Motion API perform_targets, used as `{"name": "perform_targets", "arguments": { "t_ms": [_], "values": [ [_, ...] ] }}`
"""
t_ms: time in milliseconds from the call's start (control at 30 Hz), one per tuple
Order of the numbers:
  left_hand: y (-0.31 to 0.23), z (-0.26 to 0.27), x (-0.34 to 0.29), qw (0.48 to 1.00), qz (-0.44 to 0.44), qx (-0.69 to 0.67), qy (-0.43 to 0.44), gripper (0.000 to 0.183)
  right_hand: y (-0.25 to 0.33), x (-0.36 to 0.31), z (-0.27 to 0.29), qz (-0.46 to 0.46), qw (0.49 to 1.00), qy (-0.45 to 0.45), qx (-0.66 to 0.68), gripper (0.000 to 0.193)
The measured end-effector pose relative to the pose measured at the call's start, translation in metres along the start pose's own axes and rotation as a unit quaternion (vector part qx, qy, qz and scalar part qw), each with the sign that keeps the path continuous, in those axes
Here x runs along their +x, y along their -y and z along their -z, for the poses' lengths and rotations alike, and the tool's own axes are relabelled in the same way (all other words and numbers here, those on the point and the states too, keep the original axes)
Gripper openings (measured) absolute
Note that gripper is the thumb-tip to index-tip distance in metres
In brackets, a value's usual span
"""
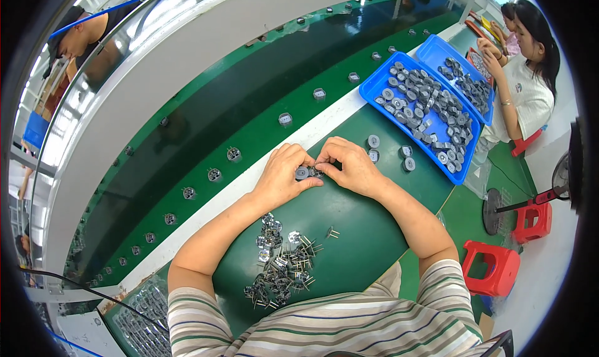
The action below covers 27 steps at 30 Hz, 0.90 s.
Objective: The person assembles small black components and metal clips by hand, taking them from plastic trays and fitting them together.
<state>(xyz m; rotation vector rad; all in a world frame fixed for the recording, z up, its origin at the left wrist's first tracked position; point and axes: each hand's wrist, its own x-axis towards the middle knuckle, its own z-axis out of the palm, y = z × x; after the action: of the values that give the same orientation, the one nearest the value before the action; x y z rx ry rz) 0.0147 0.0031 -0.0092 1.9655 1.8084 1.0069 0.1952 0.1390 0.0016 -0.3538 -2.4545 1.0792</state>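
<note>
Two hands point(282, 168) pinching round grey housing point(302, 173), dark part point(316, 170); spiky metal-pinned heap point(284, 266).

Red plastic stools point(508, 271), green floor point(462, 208), white wall point(557, 251)

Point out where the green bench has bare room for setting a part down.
Widest: the bench between the pronged-part pile and the right forearm, save one stray part. Smaller: a strip between the white ledge and loose grey discs. Crowded: the pile itself and the heaped blue tray.
</note>
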Motion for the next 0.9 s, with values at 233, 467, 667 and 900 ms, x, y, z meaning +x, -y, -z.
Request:
{"name": "perform_targets", "arguments": {
  "t_ms": [233, 467, 667, 900],
  "values": [
    [0.001, -0.001, 0.000, 1.000, 0.005, 0.005, -0.008, 0.041, 0.010, -0.001, 0.002, 0.022, 0.997, 0.012, -0.078, 0.014],
    [0.002, -0.007, -0.002, 0.999, -0.002, 0.020, -0.026, 0.040, 0.013, -0.003, -0.011, 0.019, 0.994, -0.014, -0.111, 0.016],
    [0.000, -0.010, -0.002, 0.999, -0.020, 0.004, -0.046, 0.038, 0.010, -0.003, -0.010, 0.001, 0.998, 0.000, -0.066, 0.018],
    [-0.002, -0.009, -0.004, 0.999, 0.022, 0.003, -0.028, 0.036, 0.010, 0.000, -0.006, 0.010, 0.998, -0.001, -0.054, 0.017]
  ]
}}
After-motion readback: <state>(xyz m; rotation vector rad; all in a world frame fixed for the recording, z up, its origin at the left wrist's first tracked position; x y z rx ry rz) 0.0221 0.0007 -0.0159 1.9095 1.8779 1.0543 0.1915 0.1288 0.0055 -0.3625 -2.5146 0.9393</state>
